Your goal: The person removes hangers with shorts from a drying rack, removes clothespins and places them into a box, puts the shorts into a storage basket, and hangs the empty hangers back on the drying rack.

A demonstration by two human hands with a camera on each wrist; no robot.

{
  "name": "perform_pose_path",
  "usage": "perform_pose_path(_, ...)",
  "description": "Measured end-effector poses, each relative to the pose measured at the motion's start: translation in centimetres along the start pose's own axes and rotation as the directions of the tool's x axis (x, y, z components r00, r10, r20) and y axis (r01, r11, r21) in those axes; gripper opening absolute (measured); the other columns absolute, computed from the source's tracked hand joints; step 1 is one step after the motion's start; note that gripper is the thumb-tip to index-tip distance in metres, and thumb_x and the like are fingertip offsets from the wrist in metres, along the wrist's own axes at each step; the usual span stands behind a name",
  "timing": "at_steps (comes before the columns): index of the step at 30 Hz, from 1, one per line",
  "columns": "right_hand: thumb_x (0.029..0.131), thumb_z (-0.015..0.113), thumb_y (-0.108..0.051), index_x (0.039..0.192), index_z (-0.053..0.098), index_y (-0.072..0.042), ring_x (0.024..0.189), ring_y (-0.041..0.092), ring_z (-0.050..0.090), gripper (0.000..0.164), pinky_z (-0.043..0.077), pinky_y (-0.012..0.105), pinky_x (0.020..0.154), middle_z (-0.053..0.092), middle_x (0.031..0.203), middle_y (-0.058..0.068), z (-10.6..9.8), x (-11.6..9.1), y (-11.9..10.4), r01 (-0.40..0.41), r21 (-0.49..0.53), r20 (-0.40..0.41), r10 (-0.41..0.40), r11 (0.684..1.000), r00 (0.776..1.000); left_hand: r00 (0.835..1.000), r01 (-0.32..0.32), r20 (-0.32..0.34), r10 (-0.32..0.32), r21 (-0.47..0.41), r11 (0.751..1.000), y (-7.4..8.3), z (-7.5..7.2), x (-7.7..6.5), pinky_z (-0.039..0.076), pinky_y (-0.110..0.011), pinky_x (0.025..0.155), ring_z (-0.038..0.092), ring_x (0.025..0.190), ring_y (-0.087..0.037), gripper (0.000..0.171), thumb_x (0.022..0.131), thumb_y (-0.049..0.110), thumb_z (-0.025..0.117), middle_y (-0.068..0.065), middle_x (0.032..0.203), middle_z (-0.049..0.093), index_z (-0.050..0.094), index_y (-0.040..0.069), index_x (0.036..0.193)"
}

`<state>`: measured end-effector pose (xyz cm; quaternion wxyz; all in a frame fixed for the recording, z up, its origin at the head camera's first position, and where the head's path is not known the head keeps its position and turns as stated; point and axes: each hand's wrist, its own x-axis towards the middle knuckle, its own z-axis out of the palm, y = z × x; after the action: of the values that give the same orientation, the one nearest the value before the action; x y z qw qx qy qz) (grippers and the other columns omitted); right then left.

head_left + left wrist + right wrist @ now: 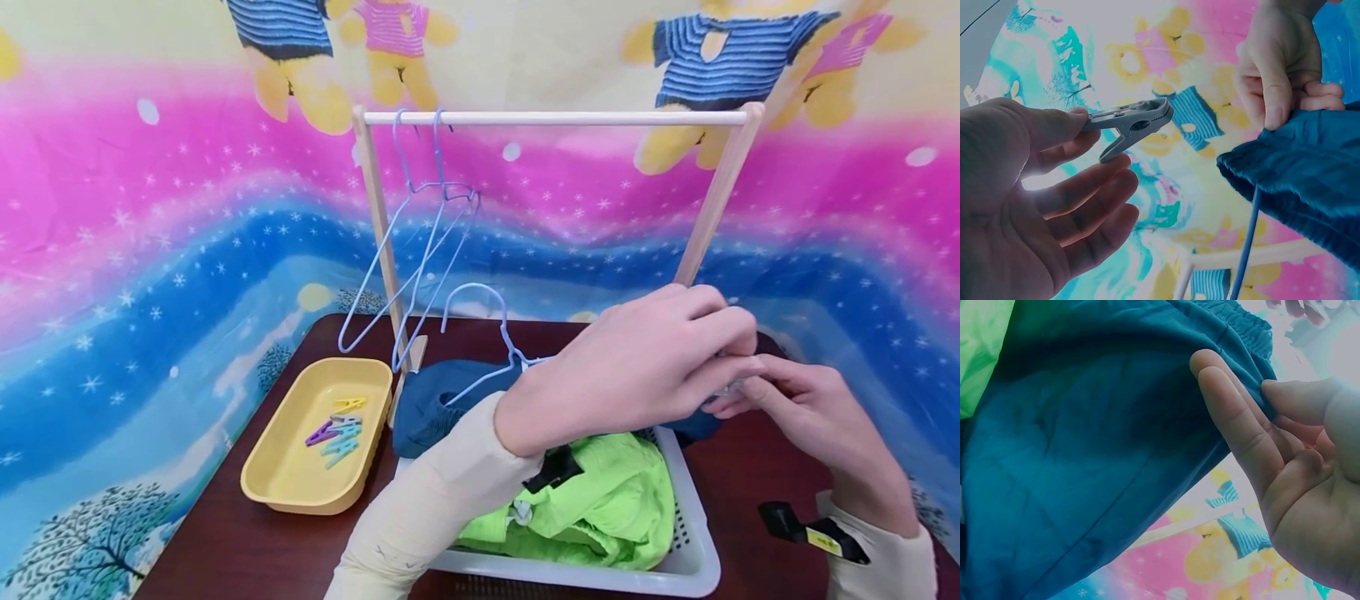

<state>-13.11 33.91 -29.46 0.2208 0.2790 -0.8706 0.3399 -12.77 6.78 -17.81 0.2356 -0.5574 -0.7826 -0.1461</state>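
Between thumb and index finger, my left hand (630, 367) pinches a grey clothes peg (1132, 122), held apart from the cloth in the left wrist view. My right hand (825, 417) pinches the gathered elastic waistband of a dark teal garment (1091, 444) between thumb and fingers. Inside that waistband passes a blue wire hanger (1249, 240). Its hook (480, 287) stands up at the left of the left hand in the head view. Much of the garment is hidden there behind my left forearm and hand.
A white basket (693, 533) holds a bright green garment (622, 500). Left of it, a yellow tray (281, 433) contains several coloured pegs (341, 429). Behind stands a wooden rack (555, 119) with two blue hangers (438, 217) at its left end.
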Motion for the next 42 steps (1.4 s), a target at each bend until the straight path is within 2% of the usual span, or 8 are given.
perform_pose_path(3,0.094,0.052,0.013,0.119,0.066,-0.001,0.073,0.002,0.072,0.032,0.046,0.005,0.083,0.075,0.083,-0.008,0.0,0.1,-0.2,-0.030,0.031,0.026,0.029,0.999,0.999,0.999,-0.021,-0.024,0.021,-0.016,1.000,-0.1,-0.3,-0.9,0.039,-0.014,0.087,0.052,0.086,-0.002,0.017,0.101,0.032,0.053,0.010,0.097,0.061,0.067,0.021,0.106)
perform_pose_path(7,0.094,0.053,0.011,0.117,0.067,-0.003,0.073,0.002,0.072,0.031,0.046,0.004,0.082,0.076,0.083,-0.008,0.0,0.3,-0.4,-0.052,0.017,0.024,0.052,0.998,0.998,0.998,-0.044,-0.038,0.043,-0.025,0.999,-0.1,-0.8,-1.9,0.038,-0.015,0.084,0.051,0.085,-0.005,0.015,0.101,0.029,0.053,0.008,0.096,0.059,0.066,0.020,0.104)
perform_pose_path(14,0.095,0.055,0.007,0.116,0.068,-0.007,0.074,-0.002,0.070,0.029,0.044,0.003,0.080,0.075,0.079,-0.010,0.0,0.0,-0.3,-0.113,-0.013,-0.009,0.113,0.994,0.994,0.999,-0.015,-0.041,0.015,-0.011,1.000,-0.4,-1.4,-2.8,0.040,-0.015,0.076,0.052,0.087,-0.005,0.014,0.100,0.030,0.056,0.007,0.099,0.060,0.066,0.020,0.103)
perform_pose_path(24,0.095,0.053,0.009,0.115,0.068,-0.005,0.074,0.000,0.071,0.028,0.044,0.002,0.083,0.076,0.079,-0.007,0.1,0.0,-0.3,-0.098,-0.003,0.005,0.098,0.995,0.995,0.995,0.013,-0.098,-0.015,-0.029,1.000,-1.0,-2.0,-5.3,0.041,-0.014,0.074,0.052,0.086,-0.005,0.015,0.099,0.028,0.058,0.006,0.099,0.062,0.067,0.017,0.100)
perform_pose_path(30,0.096,0.054,0.006,0.115,0.068,-0.007,0.075,-0.002,0.070,0.026,0.042,0.001,0.083,0.076,0.078,-0.009,0.2,0.0,-0.3,-0.116,-0.018,-0.001,0.116,0.993,0.993,0.983,0.037,-0.173,-0.055,-0.105,0.994,-2.1,-1.9,-7.5,0.041,-0.012,0.073,0.052,0.087,-0.002,0.011,0.098,0.025,0.060,0.006,0.099,0.062,0.067,0.016,0.098)
perform_pose_path(35,0.096,0.053,0.005,0.115,0.067,-0.005,0.074,-0.002,0.071,0.025,0.041,0.000,0.084,0.075,0.079,-0.009,0.4,-0.2,-0.2,-0.126,-0.009,0.006,0.126,0.992,0.992,0.973,0.083,-0.200,-0.114,-0.157,0.984,-2.6,-1.5,-9.6,0.040,-0.013,0.071,0.051,0.082,-0.001,0.009,0.099,0.023,0.060,0.006,0.100,0.062,0.066,0.016,0.097)
perform_pose_path(42,0.096,0.053,0.007,0.115,0.067,-0.004,0.073,-0.001,0.071,0.025,0.042,0.000,0.085,0.075,0.079,-0.008,0.4,0.0,-0.3,-0.112,-0.001,0.012,0.112,0.994,0.994,0.944,0.117,-0.267,-0.194,-0.279,0.953,-3.5,-1.2,-13.2,0.047,-0.017,0.074,0.055,0.087,-0.001,0.005,0.097,0.018,0.062,0.006,0.100,0.063,0.066,0.016,0.096)
